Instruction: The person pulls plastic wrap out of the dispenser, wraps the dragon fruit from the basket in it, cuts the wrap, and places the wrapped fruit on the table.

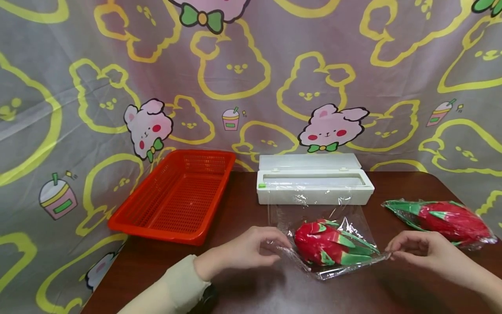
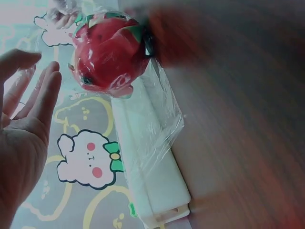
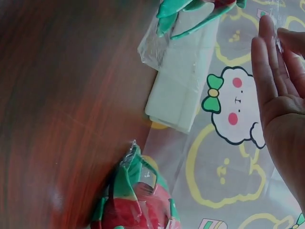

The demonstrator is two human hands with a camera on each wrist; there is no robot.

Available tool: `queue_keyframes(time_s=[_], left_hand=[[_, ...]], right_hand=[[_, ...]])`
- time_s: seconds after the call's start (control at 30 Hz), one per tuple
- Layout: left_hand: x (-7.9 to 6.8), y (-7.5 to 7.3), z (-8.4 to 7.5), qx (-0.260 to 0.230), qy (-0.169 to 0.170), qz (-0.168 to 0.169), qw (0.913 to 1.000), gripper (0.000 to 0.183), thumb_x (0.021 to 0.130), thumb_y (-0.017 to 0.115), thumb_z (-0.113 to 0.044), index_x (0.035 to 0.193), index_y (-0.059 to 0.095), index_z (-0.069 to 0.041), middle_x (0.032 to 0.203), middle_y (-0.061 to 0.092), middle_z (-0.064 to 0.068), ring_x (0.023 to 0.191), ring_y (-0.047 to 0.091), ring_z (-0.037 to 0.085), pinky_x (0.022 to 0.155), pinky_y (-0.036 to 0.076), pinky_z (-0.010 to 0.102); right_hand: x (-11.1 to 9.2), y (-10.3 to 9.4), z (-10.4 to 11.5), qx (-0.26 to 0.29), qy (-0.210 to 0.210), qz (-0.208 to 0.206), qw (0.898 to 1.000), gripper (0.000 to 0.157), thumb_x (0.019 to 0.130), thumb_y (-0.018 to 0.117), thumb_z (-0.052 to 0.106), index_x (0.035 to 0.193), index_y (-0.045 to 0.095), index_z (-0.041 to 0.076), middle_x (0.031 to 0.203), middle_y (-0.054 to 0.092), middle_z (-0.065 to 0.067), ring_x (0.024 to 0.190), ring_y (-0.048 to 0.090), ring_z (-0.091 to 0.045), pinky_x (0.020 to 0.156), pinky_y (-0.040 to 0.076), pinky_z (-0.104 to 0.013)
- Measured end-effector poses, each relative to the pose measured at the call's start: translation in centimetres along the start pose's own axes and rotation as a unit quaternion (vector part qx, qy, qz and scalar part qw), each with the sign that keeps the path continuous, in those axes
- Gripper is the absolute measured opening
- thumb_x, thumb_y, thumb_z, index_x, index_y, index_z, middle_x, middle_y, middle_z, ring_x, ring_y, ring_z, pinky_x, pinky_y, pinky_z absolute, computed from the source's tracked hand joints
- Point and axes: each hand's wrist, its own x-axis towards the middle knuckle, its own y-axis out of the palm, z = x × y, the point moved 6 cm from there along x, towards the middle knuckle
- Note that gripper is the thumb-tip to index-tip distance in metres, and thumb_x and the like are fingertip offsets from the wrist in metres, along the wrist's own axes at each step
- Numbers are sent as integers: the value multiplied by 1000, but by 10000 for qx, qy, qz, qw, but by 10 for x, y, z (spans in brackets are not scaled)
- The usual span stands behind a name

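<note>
A red dragon fruit [image 1: 321,242] with green-tipped scales lies on a sheet of clear plastic wrap [image 1: 341,271], whose far end runs back to a white wrap dispenser [image 1: 315,196]. To the fruit's left, my left hand [image 1: 255,248] touches the film with its fingertips, the thumb held apart from the fingers. My right hand [image 1: 427,248] pinches the near right corner of the film between thumb and fingers. Between the two hands the film's near edge is lifted and slopes up to each side. In the left wrist view the dragon fruit [image 2: 112,55] shows its round end.
An orange-red plastic basket [image 1: 184,192] stands at the left of the dark wooden table [image 1: 243,213]. Another dragon fruit [image 1: 451,220], wrapped in film, lies at the right beyond my right hand. The dispenser's lid [image 1: 310,162] is raised. A patterned curtain [image 1: 251,52] hangs behind.
</note>
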Motion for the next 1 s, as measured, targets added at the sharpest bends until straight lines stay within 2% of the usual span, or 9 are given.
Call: queue_keyframes(time_s=[0.1, 0.23, 0.33, 0.5, 0.7, 0.87, 1.0], left_hand=[[4, -3, 1, 245, 72, -65, 9997, 34, 82, 78, -3, 114, 66, -7, 110, 66, 1, 103, 59, 4, 84, 50, 18], [11, -8, 5, 359, 97, -349, 9987, 24, 84, 76, -5, 107, 70, -5, 101, 68, 1, 95, 60, 3, 80, 51, 17], [17, -13, 11, 347, -54, -570, 9978, 14, 87, 72, -2, 100, 72, -6, 94, 69, -1, 89, 60, 1, 80, 51, 19], [29, -17, 21, 127, -417, -697, 9966, 12, 89, 71, -5, 100, 73, -8, 92, 69, -5, 84, 60, 3, 79, 52, 21], [48, -16, 37, -94, -729, -786, 9942, 8, 92, 69, -15, 98, 73, -11, 89, 69, -9, 81, 61, 4, 76, 53, 21], [62, -14, 51, 110, -1007, -908, 9907, 8, 92, 69, -17, 97, 73, -12, 88, 68, -11, 81, 61, 1, 75, 51, 19], [71, -9, 61, 150, -1175, -869, 9891, 7, 92, 70, -18, 96, 73, -13, 87, 68, -11, 81, 61, 0, 75, 51, 18]], right_hand=[[4, -2, 5, -321, -266, -253, 9988, 23, 84, 71, -5, 99, 69, 12, 95, 69, -1, 82, 65, -14, 69, 54, -21], [13, -1, 9, -334, -402, -268, 9983, 28, 80, 74, -6, 101, 67, 11, 95, 68, -1, 82, 65, -12, 71, 53, -20], [22, 0, 7, -582, -237, -365, 9974, 26, 80, 77, -1, 101, 68, 12, 92, 68, 2, 78, 63, -11, 68, 54, -22], [42, 2, 2, -901, 130, -644, 9938, 15, 84, 76, 8, 96, 70, 15, 88, 68, 1, 75, 59, -11, 63, 52, -25], [61, 10, -11, -678, 552, -760, 9933, 9, 88, 73, 14, 94, 70, 9, 84, 67, -4, 73, 57, -15, 62, 52, -27], [71, 19, -23, -185, 797, -731, 9940, 14, 89, 72, 15, 96, 70, 4, 88, 68, -6, 76, 60, -19, 66, 52, -29], [78, 27, -30, 150, 907, -610, 9939, 16, 89, 71, 15, 99, 70, 2, 92, 67, -11, 80, 60, -20, 69, 52, -30]])
